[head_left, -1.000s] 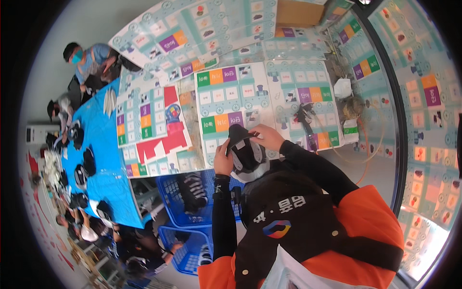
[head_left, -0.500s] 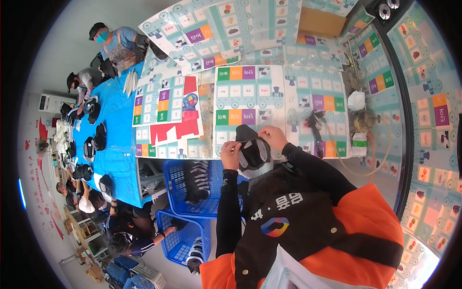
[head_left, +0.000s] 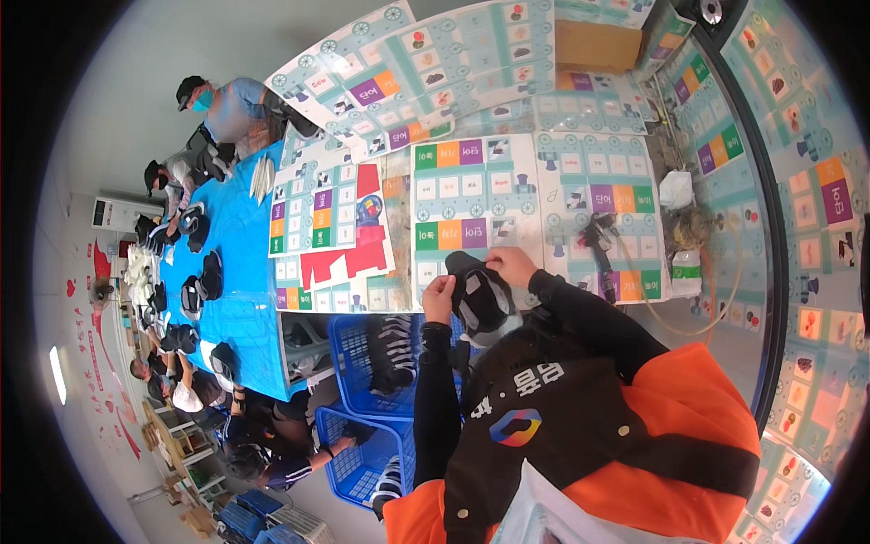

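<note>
Between our two hands we hold a black-and-grey fabric piece with a rounded black flap [head_left: 482,306], just in front of our body at the near edge of the worktop covered with printed white-and-teal sheets [head_left: 476,195]. Our left hand [head_left: 439,298] pinches its left edge, and our right hand [head_left: 513,268] grips its upper right edge. To the right lies a black handheld tool [head_left: 599,247]; below the worktop, at left, stands a blue plastic lattice basket [head_left: 354,370] with black-and-white pieces inside [head_left: 391,354].

To our left we see a long, blue-covered bench [head_left: 246,299]; to our right, a dark pistol-shaped tool [head_left: 598,238] lies near a crumpled white bag [head_left: 675,189].
</note>
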`<state>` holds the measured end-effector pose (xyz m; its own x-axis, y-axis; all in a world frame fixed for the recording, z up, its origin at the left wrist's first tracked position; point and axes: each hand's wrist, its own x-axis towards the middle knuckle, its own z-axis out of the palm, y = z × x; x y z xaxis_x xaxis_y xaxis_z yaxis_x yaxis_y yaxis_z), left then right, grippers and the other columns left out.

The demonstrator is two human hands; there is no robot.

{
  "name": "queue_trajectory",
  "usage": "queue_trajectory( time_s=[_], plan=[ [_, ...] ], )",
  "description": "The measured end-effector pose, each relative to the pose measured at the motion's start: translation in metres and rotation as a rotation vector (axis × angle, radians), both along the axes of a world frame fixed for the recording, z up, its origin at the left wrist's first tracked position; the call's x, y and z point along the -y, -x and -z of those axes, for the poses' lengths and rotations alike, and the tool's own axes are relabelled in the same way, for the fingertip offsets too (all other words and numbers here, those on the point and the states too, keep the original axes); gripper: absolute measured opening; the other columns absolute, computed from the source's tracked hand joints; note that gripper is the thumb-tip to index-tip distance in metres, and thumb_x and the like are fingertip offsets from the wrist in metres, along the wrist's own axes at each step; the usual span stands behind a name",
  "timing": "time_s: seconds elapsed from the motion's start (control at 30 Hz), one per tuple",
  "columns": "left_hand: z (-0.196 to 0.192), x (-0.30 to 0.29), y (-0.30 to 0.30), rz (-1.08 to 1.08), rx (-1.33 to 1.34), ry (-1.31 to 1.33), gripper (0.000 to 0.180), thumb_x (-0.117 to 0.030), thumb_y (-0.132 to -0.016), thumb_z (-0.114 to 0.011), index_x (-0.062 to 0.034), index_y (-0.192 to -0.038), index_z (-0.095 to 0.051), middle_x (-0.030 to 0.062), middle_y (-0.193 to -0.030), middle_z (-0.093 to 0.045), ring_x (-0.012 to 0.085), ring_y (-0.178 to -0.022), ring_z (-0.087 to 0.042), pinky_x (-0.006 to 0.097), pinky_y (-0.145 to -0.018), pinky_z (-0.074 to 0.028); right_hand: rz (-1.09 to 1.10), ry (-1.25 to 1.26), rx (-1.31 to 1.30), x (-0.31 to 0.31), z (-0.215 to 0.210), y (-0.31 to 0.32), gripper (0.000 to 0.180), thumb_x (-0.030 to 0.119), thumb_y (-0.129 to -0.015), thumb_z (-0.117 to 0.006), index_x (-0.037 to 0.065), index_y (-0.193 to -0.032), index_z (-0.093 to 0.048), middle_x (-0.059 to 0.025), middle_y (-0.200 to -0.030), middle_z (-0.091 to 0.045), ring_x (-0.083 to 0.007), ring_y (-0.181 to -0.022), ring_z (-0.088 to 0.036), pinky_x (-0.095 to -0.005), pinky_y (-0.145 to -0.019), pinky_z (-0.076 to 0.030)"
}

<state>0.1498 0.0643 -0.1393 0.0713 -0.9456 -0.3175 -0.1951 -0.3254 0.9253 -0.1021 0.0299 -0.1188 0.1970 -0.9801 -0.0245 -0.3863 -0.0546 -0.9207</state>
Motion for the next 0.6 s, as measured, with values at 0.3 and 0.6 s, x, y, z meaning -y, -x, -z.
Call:
queue_trajectory(
  time_s=[0.3,0.6],
  plan=[
    [-0.056,0.036,0.006,0.015,-0.347,-0.319,0.035,-0.024,-0.107,-0.054,0.0061,-0.121,-0.065,0.0117,-0.113,-0.071,0.0204,-0.103,-0.067,0.033,-0.089,-0.053,-0.230,-0.094,0.262,0.010,-0.052,0.009,0.041,0.018,-0.087,-0.074,0.012,-0.127,-0.066,-0.0141,-0.113,-0.066,-0.0311,-0.103,-0.064,-0.0393,-0.091,-0.052],
    [-0.162,0.042,-0.002,0.239,0.215,0.261,0.074,-0.021,-0.098,-0.070,0.0071,-0.155,-0.031,0.0245,-0.156,-0.041,0.0297,-0.145,-0.040,0.038,-0.118,-0.034,0.290,0.402,-0.034,0.015,-0.106,0.041,0.046,-0.003,-0.087,-0.060,0.009,-0.132,-0.063,-0.0197,-0.130,-0.065,-0.0404,-0.115,-0.063,-0.0425,-0.095,-0.055]
  ],
)
